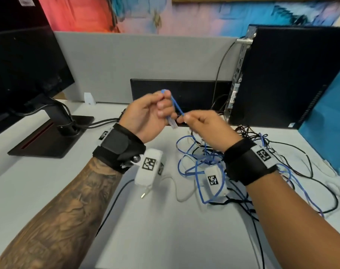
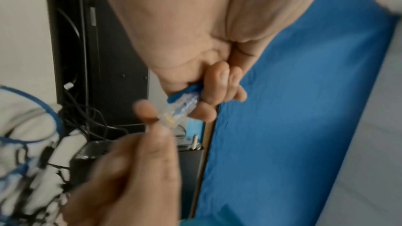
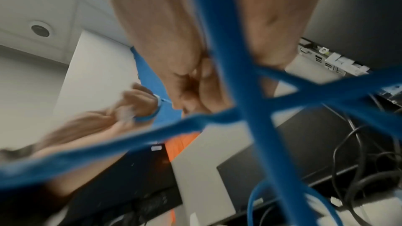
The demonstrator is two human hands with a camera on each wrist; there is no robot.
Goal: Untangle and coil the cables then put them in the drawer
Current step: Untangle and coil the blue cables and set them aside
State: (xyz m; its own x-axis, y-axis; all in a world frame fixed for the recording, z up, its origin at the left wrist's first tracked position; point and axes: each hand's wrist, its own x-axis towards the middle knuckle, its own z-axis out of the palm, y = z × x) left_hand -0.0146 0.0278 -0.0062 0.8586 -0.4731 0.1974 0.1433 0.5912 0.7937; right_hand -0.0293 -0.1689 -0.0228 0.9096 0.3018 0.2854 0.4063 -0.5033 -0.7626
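Both hands are raised above the white desk (image 1: 165, 230). My left hand (image 1: 151, 113) curls around the end of a blue network cable (image 1: 177, 107), whose clear plug (image 2: 180, 109) sticks out below the fingers. My right hand (image 1: 200, 123) pinches the same blue cable a short way along. The rest of the blue cable (image 1: 196, 167) hangs down into a tangle with black cables (image 1: 281, 152) and a white cable (image 1: 175, 189) on the desk. In the right wrist view blurred blue cable strands (image 3: 250, 109) cross close to the lens. No drawer is in view.
A black computer tower (image 1: 285, 74) stands at the back right beside a blue panel (image 1: 330, 123). A monitor on its stand (image 1: 52, 136) is at the left. A grey partition (image 1: 136, 65) backs the desk, with a flat black device (image 1: 184, 90) against it.
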